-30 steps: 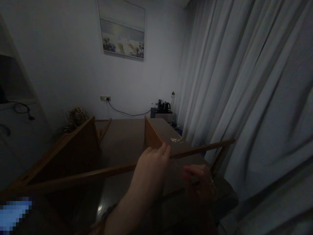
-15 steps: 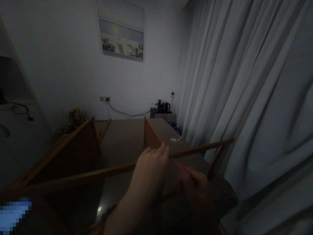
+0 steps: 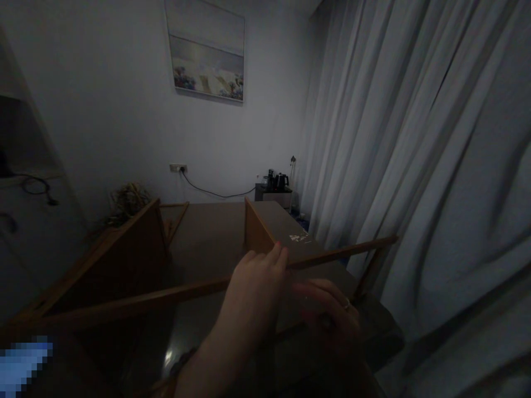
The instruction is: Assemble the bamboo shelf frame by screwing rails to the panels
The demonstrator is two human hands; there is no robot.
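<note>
My left hand [image 3: 257, 276] is wrapped over a long wooden rail [image 3: 344, 253], where the end of an upright wooden panel [image 3: 259, 229] meets it. Its fingertips press on that joint. Just below the rail and to the right is my right hand [image 3: 334, 309], a ring on one finger. Its fingers are curled and bent toward the joint, partly smeared and dark. A tiny glint shows near the fingertips, but what they pinch cannot be made out. Rail and panel belong to a wooden furniture frame, with a second, larger panel [image 3: 112, 257] standing at the left.
The frame rests on a brown tabletop [image 3: 207, 226]. Small pale pieces [image 3: 299, 237] lie near its right edge. A grey curtain [image 3: 415, 138] hangs close on the right. Behind, a black kettle [image 3: 281, 180] stands on a small cabinet, and a cable [image 3: 215, 194] runs to the wall socket.
My right hand has turned and its fingers have shifted. The thin rod that showed between its fingertips and the rail is no longer clearly visible. My left hand has stayed in place.
</note>
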